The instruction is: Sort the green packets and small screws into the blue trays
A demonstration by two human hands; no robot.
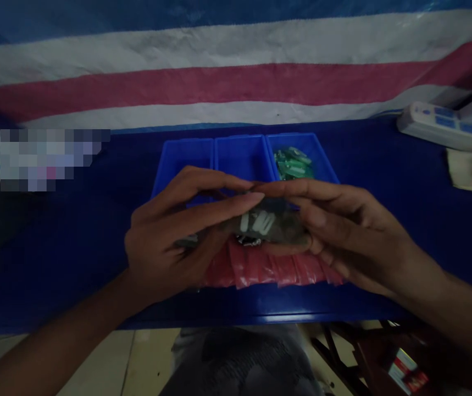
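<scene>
Tabletop (236, 305): glossy, straight near edge, 6 o'clock; surface spreads toward 9. Red plastic packets (260, 267) in row, crinkly, overlapping, count unclear. Above them, centre: one see-through packet (271, 224), pale oblong pieces inside; left hand (167, 236), right hand (359, 234), narrow grip each, holding opposite ends. Three blue bins (242, 151), 12 o'clock; rightmost holds green pieces (295, 164). Wrinkled striped sheet (236, 82) behind.

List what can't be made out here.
All in the head view:
- Full contents of the small bag: dim, partly behind fingers of the left hand and right hand.
- Front of the left bin: behind the left hand.
- Red packet count: hands overlap the row.
- White device: cut off by right edge.
- Pixelated patch, left: masked.
</scene>
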